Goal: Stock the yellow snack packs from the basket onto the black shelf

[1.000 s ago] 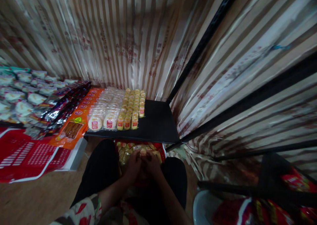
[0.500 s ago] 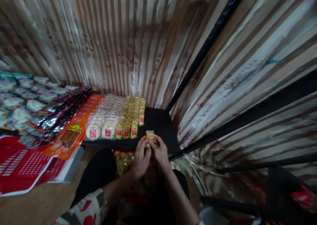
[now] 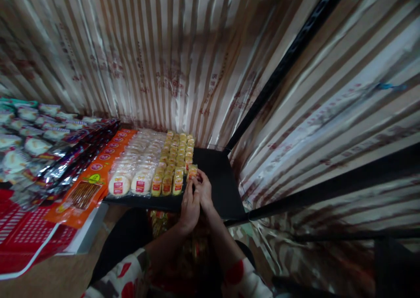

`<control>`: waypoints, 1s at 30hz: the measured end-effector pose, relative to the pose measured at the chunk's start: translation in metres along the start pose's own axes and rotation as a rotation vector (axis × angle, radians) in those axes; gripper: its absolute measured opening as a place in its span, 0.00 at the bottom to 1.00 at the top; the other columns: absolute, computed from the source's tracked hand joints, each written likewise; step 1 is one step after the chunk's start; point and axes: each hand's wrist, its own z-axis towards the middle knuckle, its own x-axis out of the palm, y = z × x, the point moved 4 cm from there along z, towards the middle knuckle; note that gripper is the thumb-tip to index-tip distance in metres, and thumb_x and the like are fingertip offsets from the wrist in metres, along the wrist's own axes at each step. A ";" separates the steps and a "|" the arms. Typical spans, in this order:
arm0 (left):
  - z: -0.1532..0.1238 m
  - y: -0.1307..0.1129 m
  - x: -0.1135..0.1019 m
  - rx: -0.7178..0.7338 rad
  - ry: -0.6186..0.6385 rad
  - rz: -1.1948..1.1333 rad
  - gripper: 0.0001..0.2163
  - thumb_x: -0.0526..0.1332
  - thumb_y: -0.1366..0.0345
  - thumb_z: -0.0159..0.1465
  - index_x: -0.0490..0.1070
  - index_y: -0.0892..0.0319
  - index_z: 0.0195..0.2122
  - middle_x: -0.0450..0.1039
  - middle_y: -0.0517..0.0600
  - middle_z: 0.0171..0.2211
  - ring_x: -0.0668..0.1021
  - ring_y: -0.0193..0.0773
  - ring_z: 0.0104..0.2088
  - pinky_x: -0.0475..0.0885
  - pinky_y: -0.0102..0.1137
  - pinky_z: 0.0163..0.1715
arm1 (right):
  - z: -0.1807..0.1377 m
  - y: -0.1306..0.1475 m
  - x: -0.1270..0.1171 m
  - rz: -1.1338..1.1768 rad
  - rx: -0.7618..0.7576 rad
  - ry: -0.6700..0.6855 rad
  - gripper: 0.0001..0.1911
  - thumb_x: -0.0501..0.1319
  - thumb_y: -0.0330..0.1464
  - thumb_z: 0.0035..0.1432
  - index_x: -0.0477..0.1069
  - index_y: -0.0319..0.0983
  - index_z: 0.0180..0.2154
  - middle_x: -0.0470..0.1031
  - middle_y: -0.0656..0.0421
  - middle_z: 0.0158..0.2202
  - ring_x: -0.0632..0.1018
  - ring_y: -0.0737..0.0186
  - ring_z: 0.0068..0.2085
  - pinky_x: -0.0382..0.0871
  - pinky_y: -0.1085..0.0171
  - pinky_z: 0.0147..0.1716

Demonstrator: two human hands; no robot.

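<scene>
A small yellow wrapped snack cake (image 3: 192,171) is held up over the black shelf, at the front of the rightmost, shorter row. My right hand (image 3: 204,189) pinches it from the right side. The fingers of my left hand (image 3: 190,204) are pressed together at its lower edge, close against the right hand's fingers. Just left of my hands, similar yellow snack cakes (image 3: 167,183) stand in several tight rows. Beside them are rows of round white packaged crackers or cakes (image 3: 140,184), with red labels.
The black shelf (image 3: 221,180) ends at a dark metal post on the right. Orange stick-snack bags (image 3: 85,194), dark shiny packets and white packets lie left. A red basket (image 3: 36,234) stands below them. More yellow packets (image 3: 159,223) sit under my arms. Striped sheeting (image 3: 183,48) hangs behind.
Both hands have moved slightly left and away from me with the snack cake, bringing it close to the front of the right row. The view has shifted a little.
</scene>
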 end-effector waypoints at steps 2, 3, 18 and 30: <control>0.004 0.000 0.000 -0.016 0.011 -0.006 0.23 0.47 0.62 0.64 0.56 0.61 0.61 0.52 0.53 0.64 0.56 0.36 0.64 0.48 0.33 0.63 | 0.004 0.001 0.004 -0.003 -0.009 0.000 0.19 0.58 0.36 0.50 0.70 0.39 0.46 0.74 0.55 0.40 0.76 0.62 0.37 0.73 0.62 0.38; 0.006 0.000 -0.001 -0.025 0.016 -0.005 0.23 0.47 0.61 0.65 0.55 0.61 0.61 0.51 0.53 0.64 0.55 0.36 0.64 0.47 0.33 0.63 | 0.005 0.002 0.006 -0.008 -0.011 -0.003 0.19 0.58 0.36 0.50 0.70 0.39 0.46 0.73 0.55 0.41 0.76 0.62 0.37 0.73 0.62 0.39; 0.014 0.003 -0.004 -0.077 0.025 -0.039 0.25 0.45 0.60 0.66 0.50 0.63 0.63 0.47 0.55 0.65 0.53 0.38 0.64 0.49 0.34 0.63 | -0.003 0.005 0.016 -0.020 -0.049 0.046 0.23 0.54 0.39 0.56 0.68 0.39 0.52 0.67 0.49 0.52 0.73 0.57 0.48 0.72 0.61 0.43; 0.015 0.009 -0.002 -0.045 -0.006 -0.123 0.24 0.48 0.60 0.65 0.57 0.67 0.60 0.52 0.57 0.64 0.55 0.42 0.64 0.48 0.34 0.63 | -0.002 -0.008 0.017 -0.119 -0.064 0.051 0.25 0.53 0.37 0.56 0.65 0.39 0.55 0.68 0.53 0.53 0.72 0.58 0.50 0.66 0.59 0.51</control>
